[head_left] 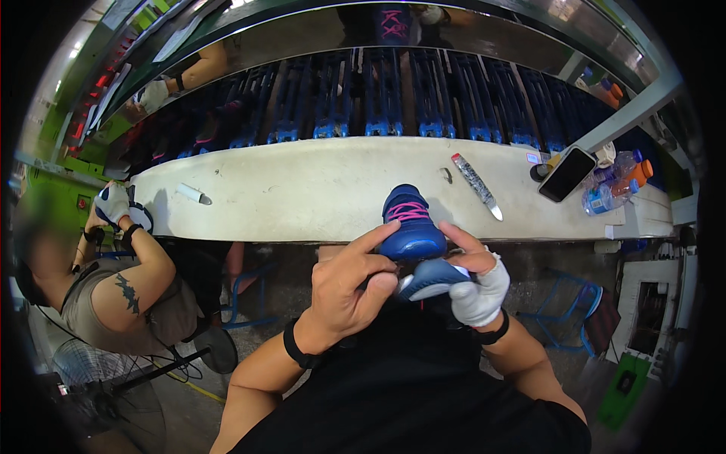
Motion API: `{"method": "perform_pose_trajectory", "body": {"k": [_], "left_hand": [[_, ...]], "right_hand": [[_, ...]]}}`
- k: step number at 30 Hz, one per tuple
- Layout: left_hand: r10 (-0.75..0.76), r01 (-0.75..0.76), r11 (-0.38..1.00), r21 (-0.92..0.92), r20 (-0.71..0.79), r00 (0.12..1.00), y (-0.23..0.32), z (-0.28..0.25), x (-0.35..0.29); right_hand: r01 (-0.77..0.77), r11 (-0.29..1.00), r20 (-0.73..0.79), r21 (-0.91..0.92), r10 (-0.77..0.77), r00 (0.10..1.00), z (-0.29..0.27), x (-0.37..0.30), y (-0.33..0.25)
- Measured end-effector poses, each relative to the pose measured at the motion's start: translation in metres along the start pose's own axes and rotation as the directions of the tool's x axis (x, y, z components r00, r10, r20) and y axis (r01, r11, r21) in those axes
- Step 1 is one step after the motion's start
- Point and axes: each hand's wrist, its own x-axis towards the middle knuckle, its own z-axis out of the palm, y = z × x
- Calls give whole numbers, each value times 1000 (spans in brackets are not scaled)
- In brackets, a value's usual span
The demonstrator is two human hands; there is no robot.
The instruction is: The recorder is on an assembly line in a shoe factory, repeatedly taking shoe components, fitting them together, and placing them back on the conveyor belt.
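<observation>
A dark blue shoe upper [412,240] with pink laces is at the table's near edge, toe towards me. Just below its toe is a blue-grey shoe sole [432,278] with a pale inner face, tilted up. My bare left hand [349,284] has its index fingertip on the shoe's left side; its thumb and other fingers are curled by the sole's left end. In a white glove with some fingertips bare, my right hand [480,287] grips the sole's right end. Its index finger reaches up along the shoe's right side. The fingers partly hide where shoe and sole meet.
On the white table [302,189] lie a tape-wrapped blade tool [478,187], a small white tube [194,194] and a phone [567,174]. Plastic bottles [610,197] stand right. Blue racks [383,98] line the far side. At left a co-worker's gloved hand [113,203] holds a shoe.
</observation>
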Motion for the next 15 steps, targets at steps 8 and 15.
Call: {"method": "perform_pose_trajectory", "body": {"k": [8,15], "left_hand": [[41,-42,994,105,10,999,-3,9,-4],[20,-22,991,132,17,1000,-1,9,-6]], "right_hand": [[85,975,28,-205,-81,996,-3,-5,13],[138,949,32,-282,-135,990,-6,-3,19]]}}
